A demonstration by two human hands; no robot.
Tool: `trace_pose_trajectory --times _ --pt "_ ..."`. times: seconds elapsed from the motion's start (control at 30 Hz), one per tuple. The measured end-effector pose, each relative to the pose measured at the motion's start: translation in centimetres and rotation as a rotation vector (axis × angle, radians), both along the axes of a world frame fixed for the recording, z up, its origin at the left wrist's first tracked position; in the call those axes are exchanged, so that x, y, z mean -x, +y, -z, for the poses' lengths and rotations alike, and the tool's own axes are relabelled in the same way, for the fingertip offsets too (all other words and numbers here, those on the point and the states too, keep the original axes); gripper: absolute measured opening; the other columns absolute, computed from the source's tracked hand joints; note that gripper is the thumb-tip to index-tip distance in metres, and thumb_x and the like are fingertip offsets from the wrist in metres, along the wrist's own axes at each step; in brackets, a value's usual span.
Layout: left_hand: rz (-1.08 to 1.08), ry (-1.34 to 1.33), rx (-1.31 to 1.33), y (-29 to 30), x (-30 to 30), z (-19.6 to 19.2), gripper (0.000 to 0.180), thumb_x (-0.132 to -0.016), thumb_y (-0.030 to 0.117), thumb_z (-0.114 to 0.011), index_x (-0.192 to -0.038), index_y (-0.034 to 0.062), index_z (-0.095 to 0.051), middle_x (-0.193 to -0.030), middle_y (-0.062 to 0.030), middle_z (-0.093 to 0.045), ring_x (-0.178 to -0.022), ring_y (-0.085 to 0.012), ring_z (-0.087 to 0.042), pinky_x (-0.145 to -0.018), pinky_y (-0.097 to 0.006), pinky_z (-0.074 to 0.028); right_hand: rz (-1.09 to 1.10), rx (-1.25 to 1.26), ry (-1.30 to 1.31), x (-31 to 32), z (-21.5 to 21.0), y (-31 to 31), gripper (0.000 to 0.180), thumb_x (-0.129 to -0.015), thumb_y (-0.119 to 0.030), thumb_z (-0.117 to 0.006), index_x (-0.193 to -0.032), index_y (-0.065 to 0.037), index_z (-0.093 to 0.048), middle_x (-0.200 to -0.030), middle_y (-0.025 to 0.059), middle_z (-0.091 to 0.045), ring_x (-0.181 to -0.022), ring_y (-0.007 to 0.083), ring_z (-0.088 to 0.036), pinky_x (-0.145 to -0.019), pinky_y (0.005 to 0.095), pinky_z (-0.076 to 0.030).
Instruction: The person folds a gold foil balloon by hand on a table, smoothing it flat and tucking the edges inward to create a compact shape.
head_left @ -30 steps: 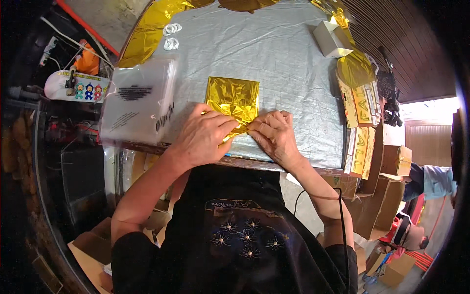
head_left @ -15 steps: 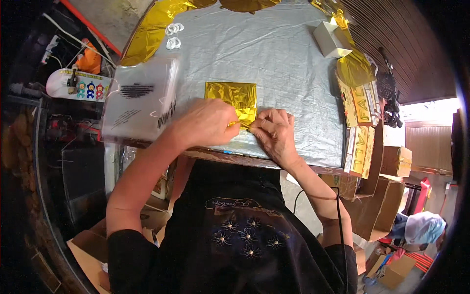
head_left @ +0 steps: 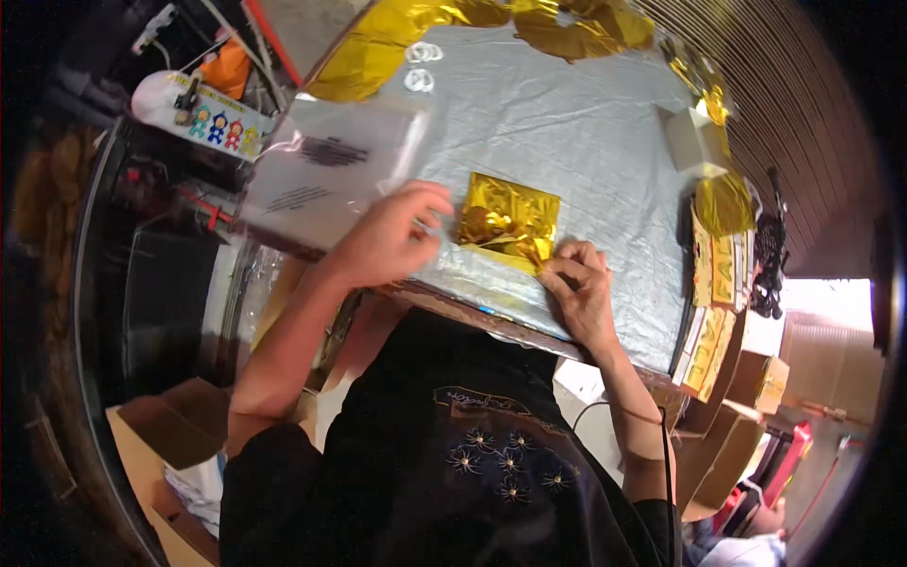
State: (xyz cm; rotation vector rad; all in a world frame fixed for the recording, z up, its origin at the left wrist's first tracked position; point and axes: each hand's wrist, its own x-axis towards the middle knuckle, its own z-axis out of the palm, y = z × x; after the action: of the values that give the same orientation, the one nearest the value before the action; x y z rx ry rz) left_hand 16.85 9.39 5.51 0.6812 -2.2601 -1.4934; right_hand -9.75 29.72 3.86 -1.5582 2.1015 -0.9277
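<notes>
A folded square of crinkled gold foil (head_left: 507, 219) lies on the table's silver-grey cover (head_left: 567, 123), close to the near edge. My right hand (head_left: 581, 291) pinches the foil's near right corner against the table. My left hand (head_left: 389, 238) is just left of the foil with its fingers loosely apart and nothing in them. It rests at the edge of a stack of clear plastic bags (head_left: 326, 175).
Crumpled gold foil pieces (head_left: 567, 24) line the far edge, with two white rings (head_left: 420, 66) near them. A small white box (head_left: 694, 142) and flat gold packets (head_left: 713, 283) are at the right. Cardboard boxes (head_left: 751, 387) stand on the floor, lower right.
My left hand has let go of the foil's near corner and moved left to the plastic bags. My right hand stays on the foil.
</notes>
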Motion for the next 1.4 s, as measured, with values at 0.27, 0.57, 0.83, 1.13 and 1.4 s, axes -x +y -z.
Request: trace_pose_trajectory --times 0.27,0.57,0.83,1.13,1.4 --pt "-0.183 0.030 0.147 4.1 2.5 1.9 0.046 -0.082 0.019 -0.090 -0.115 -0.0046 -0.067 -0.128 -0.0130 -0.060 -0.087 -0.0200 -0.067 -0.076 -0.034 -0.059 -0.030 -0.002 0.002 -0.1 -0.4 -0.3 0.015 -0.086 -0.013 -0.086 -0.099 -0.006 -0.080 -0.102 0.0028 -0.063 -0.100 0.0233 -0.053 -0.097 0.0370 -0.040" --pt "-0.186 -0.054 0.191 3.7 2.1 1.3 0.062 -0.070 -0.008 -0.085 -0.127 0.0010 -0.061 -0.138 -0.0134 -0.053 -0.119 -0.0289 -0.064 -0.092 -0.036 -0.062 -0.080 -0.026 0.102 -0.2 -1.3 0.0 0.013 -0.086 -0.017 -0.085 -0.098 -0.012 -0.082 -0.109 0.0012 -0.062 -0.107 0.0237 -0.051 -0.102 0.0431 -0.032" --pt "0.028 -0.079 0.300 3.1 2.1 0.6 0.058 -0.070 -0.017 -0.068 -0.123 0.0085 -0.064 -0.135 -0.0118 -0.057 -0.128 -0.0332 -0.060 -0.102 -0.039 -0.055 -0.293 0.185 0.343 0.9 -0.3 0.7 0.020 -0.078 -0.017 -0.088 -0.097 -0.019 -0.083 -0.112 -0.0012 -0.065 -0.104 0.0233 -0.055 -0.096 0.0433 -0.035" --pt "0.007 -0.034 0.367 3.9 1.4 0.4 0.036 -0.080 -0.005 -0.074 -0.114 0.0047 -0.068 -0.127 -0.0099 -0.063 -0.118 -0.0318 -0.066 -0.097 -0.040 -0.056 -0.422 0.281 0.546 1.1 -0.4 1.0 0.030 -0.075 -0.015 -0.087 -0.104 -0.017 -0.082 -0.106 -0.0033 -0.068 -0.099 0.0184 -0.061 -0.093 0.0405 -0.037" --pt "0.008 -0.064 0.311 3.8 1.1 0.6 0.031 -0.081 -0.004 -0.076 -0.112 -0.0034 -0.072 -0.125 -0.0120 -0.068 -0.112 -0.0283 -0.071 -0.097 -0.036 -0.057 -0.395 0.254 0.319 1.2 0.1 0.8 0.023 -0.082 -0.016 -0.083 -0.104 -0.013 -0.080 -0.093 -0.0017 -0.063 -0.085 0.0181 -0.056 -0.084 0.0348 -0.039"
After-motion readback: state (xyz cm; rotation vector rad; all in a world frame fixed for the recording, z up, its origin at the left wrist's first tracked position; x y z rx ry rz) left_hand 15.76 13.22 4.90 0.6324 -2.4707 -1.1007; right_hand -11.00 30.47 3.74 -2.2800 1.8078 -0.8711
